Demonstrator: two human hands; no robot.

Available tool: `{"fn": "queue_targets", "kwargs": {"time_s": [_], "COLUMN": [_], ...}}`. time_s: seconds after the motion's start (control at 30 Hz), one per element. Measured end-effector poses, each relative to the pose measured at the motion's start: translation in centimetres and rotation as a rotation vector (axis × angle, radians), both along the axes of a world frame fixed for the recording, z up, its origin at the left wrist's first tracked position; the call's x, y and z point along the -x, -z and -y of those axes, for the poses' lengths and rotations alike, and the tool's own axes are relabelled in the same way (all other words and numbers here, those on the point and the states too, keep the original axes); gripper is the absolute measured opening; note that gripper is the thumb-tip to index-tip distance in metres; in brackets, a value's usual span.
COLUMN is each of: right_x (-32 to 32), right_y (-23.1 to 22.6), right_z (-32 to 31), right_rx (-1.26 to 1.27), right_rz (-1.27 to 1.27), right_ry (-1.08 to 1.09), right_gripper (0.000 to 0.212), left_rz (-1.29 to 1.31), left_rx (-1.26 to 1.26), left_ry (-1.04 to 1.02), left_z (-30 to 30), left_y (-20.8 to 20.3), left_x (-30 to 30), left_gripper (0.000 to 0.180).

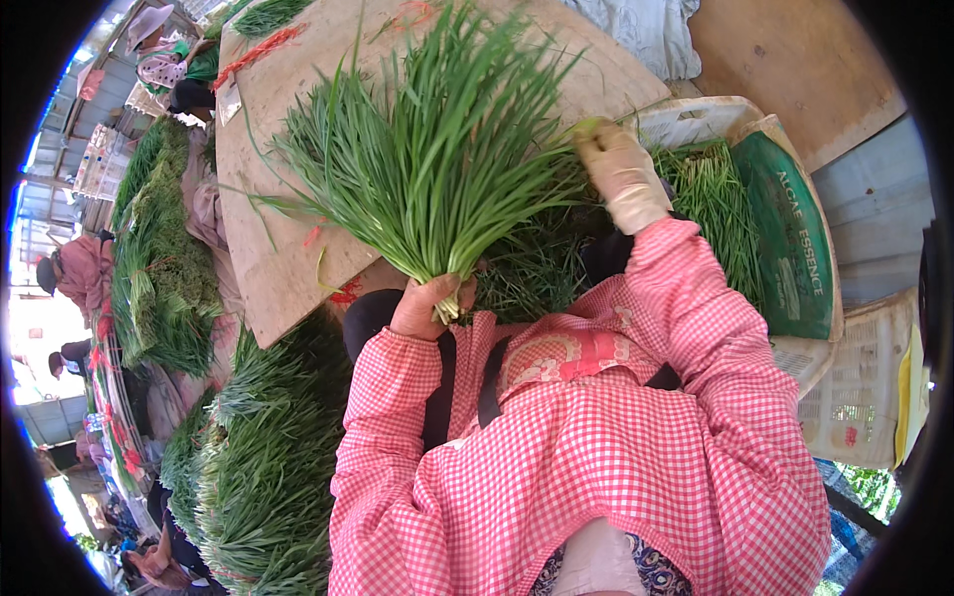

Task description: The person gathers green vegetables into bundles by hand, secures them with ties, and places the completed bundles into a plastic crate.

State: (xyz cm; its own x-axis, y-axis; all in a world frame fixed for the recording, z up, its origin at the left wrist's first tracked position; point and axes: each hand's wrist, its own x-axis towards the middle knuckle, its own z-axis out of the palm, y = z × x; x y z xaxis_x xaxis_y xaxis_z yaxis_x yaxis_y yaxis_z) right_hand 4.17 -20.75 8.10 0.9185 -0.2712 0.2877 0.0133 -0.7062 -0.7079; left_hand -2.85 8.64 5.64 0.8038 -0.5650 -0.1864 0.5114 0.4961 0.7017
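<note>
A large fanned bunch of green chives (pixel 427 169) spreads out in front of me, its pale stem ends gathered at the bottom. My left hand (pixel 425 306) is closed around those stem ends, and the leaves point away over the board. At the right side of the fan is my right hand (pixel 618 169), in a pale thin glove and slightly blurred. Its fingers are pinched together at a yellowish chive leaf (pixel 584 127). Loose dark green leaves (pixel 532 268) lie below the bunch, between my two arms.
A wooden board (pixel 283 268) lies under the bunch, with red ties on it. On the right stands a crate (pixel 686 121) of chives (pixel 708 204) with a green panel (pixel 795 238). Chive piles (pixel 268 467) stand at left; other people (pixel 84 273) are beyond.
</note>
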Motion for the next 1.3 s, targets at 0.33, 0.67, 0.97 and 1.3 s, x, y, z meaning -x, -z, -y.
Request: {"fn": "queue_targets", "kwargs": {"time_s": [0.33,0.67,0.97,1.3], "right_x": [7.2,6.3,6.5,3.5], "right_y": [1.0,2.4,1.1,-2.2], "right_z": [-1.0,-7.1,-4.3,12.0], "right_rx": [0.495,-1.255,-1.819,-1.693], "right_rz": [-0.749,-0.596,-0.518,0.226], "right_ry": [-0.663,-0.809,-0.464,0.030], "right_gripper": [0.047,0.058,0.026,0.034], "left_rz": [-0.088,0.029,0.069,-0.010], "left_rx": [0.281,-0.110,-0.210,-0.151], "left_ry": [-0.056,0.072,0.101,0.031], "left_z": [-0.8,0.1,0.0,-0.7], "left_y": [0.3,-0.4,-0.1,0.1], "left_x": [-0.3,0.4,0.6,0.6], "left_gripper": [0.053,0.046,0.040,0.050]}}
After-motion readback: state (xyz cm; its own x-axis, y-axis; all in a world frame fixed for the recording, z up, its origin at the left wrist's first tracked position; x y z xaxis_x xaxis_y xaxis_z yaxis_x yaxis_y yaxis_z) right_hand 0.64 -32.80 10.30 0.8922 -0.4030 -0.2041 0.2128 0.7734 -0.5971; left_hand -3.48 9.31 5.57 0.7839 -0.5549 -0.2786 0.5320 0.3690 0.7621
